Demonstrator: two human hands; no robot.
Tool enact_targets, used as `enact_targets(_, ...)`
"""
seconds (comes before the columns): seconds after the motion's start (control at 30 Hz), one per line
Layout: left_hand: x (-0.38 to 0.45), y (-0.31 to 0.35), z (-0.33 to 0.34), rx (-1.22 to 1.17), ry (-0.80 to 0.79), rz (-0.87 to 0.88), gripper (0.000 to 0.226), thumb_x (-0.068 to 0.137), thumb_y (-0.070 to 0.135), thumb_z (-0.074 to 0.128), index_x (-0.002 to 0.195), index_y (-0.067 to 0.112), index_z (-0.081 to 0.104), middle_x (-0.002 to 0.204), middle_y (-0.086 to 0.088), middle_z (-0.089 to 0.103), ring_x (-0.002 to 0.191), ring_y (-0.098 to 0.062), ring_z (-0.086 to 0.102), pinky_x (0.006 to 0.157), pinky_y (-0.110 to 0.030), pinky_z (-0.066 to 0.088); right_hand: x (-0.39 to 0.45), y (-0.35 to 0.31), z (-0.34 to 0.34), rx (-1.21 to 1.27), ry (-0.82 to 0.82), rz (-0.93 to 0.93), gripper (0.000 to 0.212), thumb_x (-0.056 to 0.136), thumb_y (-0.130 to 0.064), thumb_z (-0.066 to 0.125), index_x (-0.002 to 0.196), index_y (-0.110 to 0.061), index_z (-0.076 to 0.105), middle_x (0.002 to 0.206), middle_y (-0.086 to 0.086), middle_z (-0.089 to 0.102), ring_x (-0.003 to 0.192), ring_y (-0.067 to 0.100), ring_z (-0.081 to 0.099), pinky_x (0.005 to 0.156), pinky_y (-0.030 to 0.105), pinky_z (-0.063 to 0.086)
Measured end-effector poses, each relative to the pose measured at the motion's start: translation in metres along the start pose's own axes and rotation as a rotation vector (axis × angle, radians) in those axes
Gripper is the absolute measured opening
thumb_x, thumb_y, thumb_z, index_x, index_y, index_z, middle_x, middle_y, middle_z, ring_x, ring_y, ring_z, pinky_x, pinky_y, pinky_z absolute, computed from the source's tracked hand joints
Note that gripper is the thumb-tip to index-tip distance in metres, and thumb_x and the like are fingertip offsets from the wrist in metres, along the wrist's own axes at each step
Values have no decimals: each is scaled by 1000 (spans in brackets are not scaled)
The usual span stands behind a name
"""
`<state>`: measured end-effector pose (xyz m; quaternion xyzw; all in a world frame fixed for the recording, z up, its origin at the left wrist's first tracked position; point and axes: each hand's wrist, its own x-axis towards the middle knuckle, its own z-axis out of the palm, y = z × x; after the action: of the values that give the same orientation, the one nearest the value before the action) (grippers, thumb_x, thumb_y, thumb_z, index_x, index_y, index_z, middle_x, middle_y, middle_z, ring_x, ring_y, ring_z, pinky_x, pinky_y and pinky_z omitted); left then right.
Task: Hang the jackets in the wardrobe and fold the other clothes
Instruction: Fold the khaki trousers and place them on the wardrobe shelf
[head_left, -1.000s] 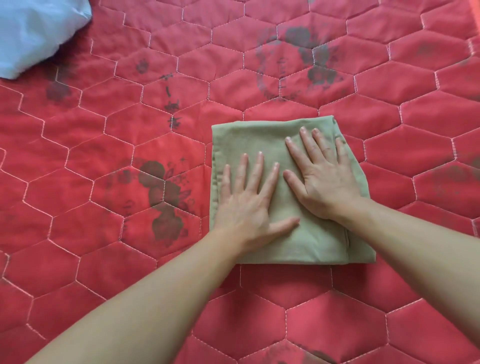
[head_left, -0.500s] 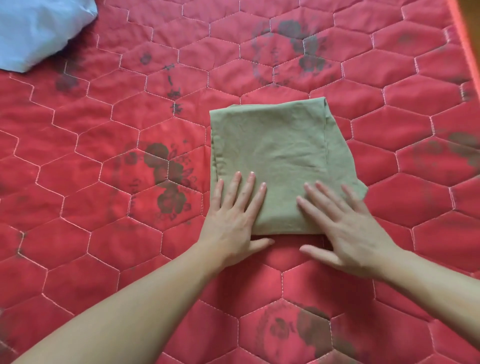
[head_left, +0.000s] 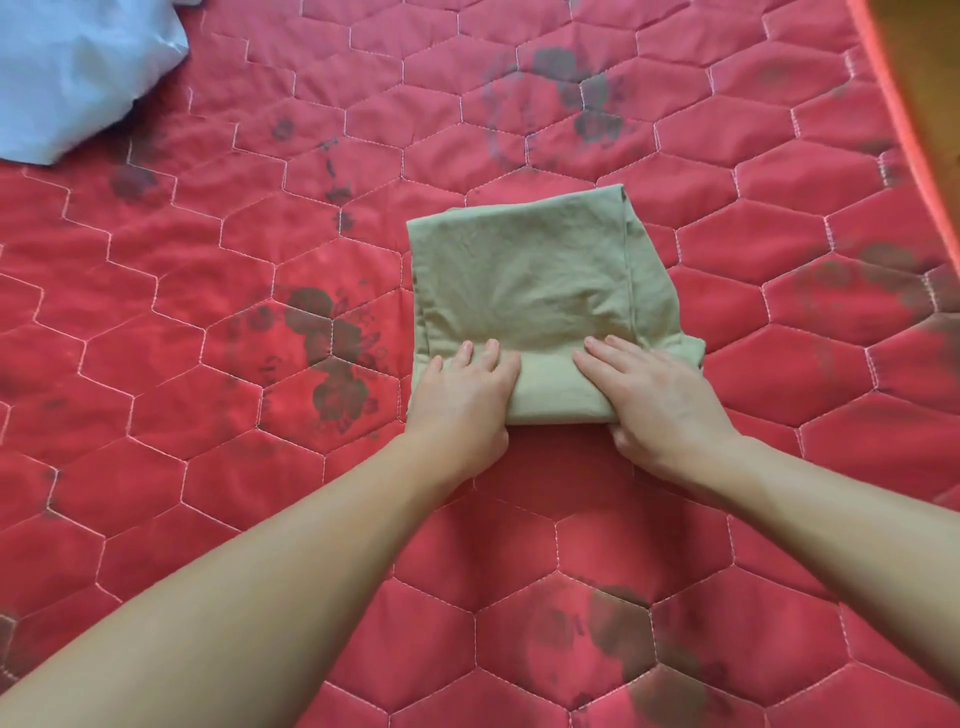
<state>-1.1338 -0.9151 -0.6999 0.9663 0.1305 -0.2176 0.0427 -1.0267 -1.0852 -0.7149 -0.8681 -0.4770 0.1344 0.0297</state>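
Garment: folded green cloth (head_left: 524, 280) flat on red quilted bed cover (head_left: 208, 493), centre.
Left hand (head_left: 462, 400): fingers over near-left edge, gripping the lifted fold.
Right hand (head_left: 660, 400): fingers gripping near-right edge likewise.
Far left corner: pale blue fabric (head_left: 72, 67), well apart.

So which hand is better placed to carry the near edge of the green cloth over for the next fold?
Neither clearly: both grip the near edge. The left hand holds the near-left corner of the green cloth, the right hand the near-right. A two-handed fold away from the person looks likeliest.
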Motion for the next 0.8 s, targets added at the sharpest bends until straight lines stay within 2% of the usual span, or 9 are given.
enact_targets(0.1, -7, -6, -22, -95, -3, 4, 48, 80, 15, 53, 126, 25, 52, 125, -3, 60, 116, -31, 55, 85, -37, 46, -3, -3, -30, 96, -143, 70, 50, 76, -9, 55, 124, -24, 56, 131, -5, 58, 124, 22, 52, 92, 39, 48)
enact_targets(0.17, -16, -7, -33, -156, -92, 51, 34, 77, 14, 50, 109, 24, 58, 106, -4, 66, 101, -33, 61, 77, -34, 48, -8, -3, -49, 141, -330, 96, 38, 76, -11, 48, 107, -29, 59, 110, -6, 65, 107, 23, 59, 83, 41, 51)
enact_targets(0.23, -27, -8, -38, -260, -283, 116, 16, 77, 13, 50, 90, 23, 54, 89, -2, 65, 86, -28, 61, 67, -30, 48, -12, -1, -62, 189, -570, 79, 21, 73, -9, 45, 83, -24, 55, 84, -4, 64, 84, 22, 60, 71, 39, 52)
enact_targets(0.3, -40, -8, -36, -442, -552, 128, 7, 76, 15, 52, 80, 20, 52, 73, 2, 57, 68, -20, 56, 54, -24, 42, -18, -3, -72, 246, -836, 100, 8, 72, -8, 47, 73, -15, 50, 69, -3, 57, 64, 19, 53, 56, 31, 45)
enact_targets(0.37, -52, -10, -25, -630, -774, 113, 11, 66, 25, 55, 76, 20, 54, 70, 5, 53, 65, -15, 51, 55, -24, 39, -27, -8, -77, 296, -1037, 160, 5, 73, -12, 56, 72, -16, 55, 64, -4, 55, 58, 14, 52, 51, 26, 41)
enact_targets(0.43, -64, -16, -7, -819, -887, 60, 16, 60, 29, 58, 73, 21, 58, 73, 3, 54, 70, -16, 52, 60, -27, 38, -35, -8, -70, 400, -1142, 237, 4, 74, -16, 65, 74, -20, 63, 69, -5, 63, 63, 13, 61, 58, 28, 50)
enact_targets(0.57, -79, -32, 24, -1199, -847, -115, 19, 57, 30, 70, 71, 20, 62, 77, -6, 56, 76, -23, 51, 61, -31, 36, -36, 8, -54, 744, -1232, 389, 4, 77, -10, 71, 81, -11, 71, 74, 1, 74, 66, 13, 70, 57, 22, 53)
enact_targets(0.7, -81, -48, 37, -1477, -738, -224, 42, 60, 31, 76, 94, 9, 65, 92, -15, 58, 87, -30, 52, 71, -36, 37, -28, 23, -52, 963, -1221, 465, 34, 67, -28, 78, 92, -6, 75, 99, 14, 74, 85, 22, 72, 75, 32, 55)
enact_targets(0.8, -82, -53, 35, -1636, -578, -268, 51, 67, 32, 77, 108, 1, 69, 102, -12, 71, 90, -24, 66, 78, -33, 49, -29, 31, -59, 1158, -1168, 516, 58, 47, -38, 91, 95, -7, 78, 107, 15, 72, 92, 27, 71, 83, 37, 52)
